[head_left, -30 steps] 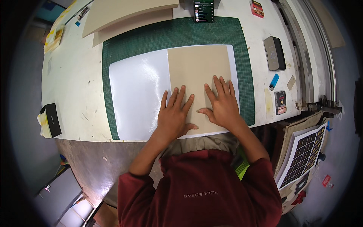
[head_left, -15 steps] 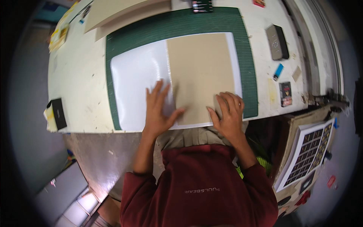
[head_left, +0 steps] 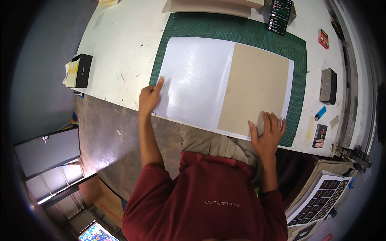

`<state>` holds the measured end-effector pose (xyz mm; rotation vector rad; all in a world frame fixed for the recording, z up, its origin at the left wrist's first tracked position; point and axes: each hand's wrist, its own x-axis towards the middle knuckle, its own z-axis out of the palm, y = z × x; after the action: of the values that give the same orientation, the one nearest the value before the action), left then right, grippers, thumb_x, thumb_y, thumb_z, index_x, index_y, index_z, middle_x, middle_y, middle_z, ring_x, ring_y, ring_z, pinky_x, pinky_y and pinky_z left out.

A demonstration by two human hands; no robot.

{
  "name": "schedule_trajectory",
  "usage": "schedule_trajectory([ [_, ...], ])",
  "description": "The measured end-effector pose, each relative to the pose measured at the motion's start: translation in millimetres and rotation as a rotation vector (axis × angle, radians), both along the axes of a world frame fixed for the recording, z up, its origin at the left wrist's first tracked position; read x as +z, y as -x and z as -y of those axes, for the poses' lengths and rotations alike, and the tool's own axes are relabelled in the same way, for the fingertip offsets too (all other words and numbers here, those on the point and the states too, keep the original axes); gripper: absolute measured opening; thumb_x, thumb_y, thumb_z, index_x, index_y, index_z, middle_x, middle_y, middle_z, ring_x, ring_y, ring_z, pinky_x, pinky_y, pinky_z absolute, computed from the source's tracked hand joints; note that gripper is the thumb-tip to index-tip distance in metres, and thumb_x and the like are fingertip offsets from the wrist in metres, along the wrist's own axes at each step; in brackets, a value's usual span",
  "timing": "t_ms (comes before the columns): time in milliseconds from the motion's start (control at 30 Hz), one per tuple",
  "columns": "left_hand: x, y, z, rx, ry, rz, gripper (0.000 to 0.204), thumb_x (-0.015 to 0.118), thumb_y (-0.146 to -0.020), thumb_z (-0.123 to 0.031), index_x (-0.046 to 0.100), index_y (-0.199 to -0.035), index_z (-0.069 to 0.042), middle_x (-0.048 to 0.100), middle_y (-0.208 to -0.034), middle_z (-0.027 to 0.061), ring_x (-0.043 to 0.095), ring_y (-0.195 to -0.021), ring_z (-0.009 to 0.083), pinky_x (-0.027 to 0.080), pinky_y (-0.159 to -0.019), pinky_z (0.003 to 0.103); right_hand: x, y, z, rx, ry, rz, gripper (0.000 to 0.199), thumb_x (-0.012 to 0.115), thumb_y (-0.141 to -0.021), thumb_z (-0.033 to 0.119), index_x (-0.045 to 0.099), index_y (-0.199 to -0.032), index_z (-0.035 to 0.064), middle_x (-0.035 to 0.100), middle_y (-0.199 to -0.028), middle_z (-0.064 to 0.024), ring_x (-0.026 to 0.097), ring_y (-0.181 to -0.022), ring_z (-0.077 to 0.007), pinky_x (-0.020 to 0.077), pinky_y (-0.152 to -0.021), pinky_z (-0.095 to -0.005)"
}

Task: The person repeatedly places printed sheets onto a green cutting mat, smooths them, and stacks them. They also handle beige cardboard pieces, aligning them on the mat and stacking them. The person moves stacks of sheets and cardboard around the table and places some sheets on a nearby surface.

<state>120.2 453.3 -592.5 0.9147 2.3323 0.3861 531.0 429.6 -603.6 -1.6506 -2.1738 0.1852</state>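
A glossy white sheet (head_left: 197, 68) lies on the green cutting mat (head_left: 193, 24), with a beige board (head_left: 257, 80) over its right part. White margins of the sheet show along the board's right and near edges. At the sheet's left edge is my left hand (head_left: 148, 98), its fingers folded and one digit pointing along the edge; it appears to pinch the sheet there. My right hand (head_left: 267, 132) rests with spread fingers on the board's near right corner, holding nothing.
A phone (head_left: 279, 16) stands propped beyond the mat, beside large beige boards (head_left: 213, 7). A digital clock (head_left: 328, 86), a blue lighter (head_left: 320, 113) and small boxes line the right side. A black box (head_left: 83, 71) sits at the table's left edge.
My left hand has moved from near the board's left edge out to the sheet's left edge. My right hand stays by the board's near right corner. The view has shifted and turned.
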Motion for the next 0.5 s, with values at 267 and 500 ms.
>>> schedule_trajectory([
  [267,-100.9,21.3,17.2,-0.458,-0.649,1.043,0.056,0.046,-0.103,-0.039,0.048,-0.141,0.002,0.048,-0.147,0.0202,0.05,-0.132,0.029,0.04,-0.11,0.043,-4.6,-17.6,-13.5,0.115,0.036,-0.14,0.039,0.068,-0.088,0.013,0.061,-0.124,0.0019,0.064,-0.119,-0.0167,0.058,-0.118,-0.0338,0.0283,-0.114,-0.0565],
  [500,-31.9,-180.2,-53.3,-1.02,-0.665,0.348,0.088,0.051,-0.097,-0.055,0.019,-0.156,0.002,0.011,-0.16,0.0334,0.006,-0.151,0.0462,0.008,-0.122,0.053,-22.5,-79.4,-8.5,-0.073,-0.003,-0.281,0.03,0.064,-0.091,0.007,0.062,-0.121,-0.0008,0.069,-0.112,-0.0146,0.064,-0.112,-0.0304,0.0271,-0.118,-0.052],
])
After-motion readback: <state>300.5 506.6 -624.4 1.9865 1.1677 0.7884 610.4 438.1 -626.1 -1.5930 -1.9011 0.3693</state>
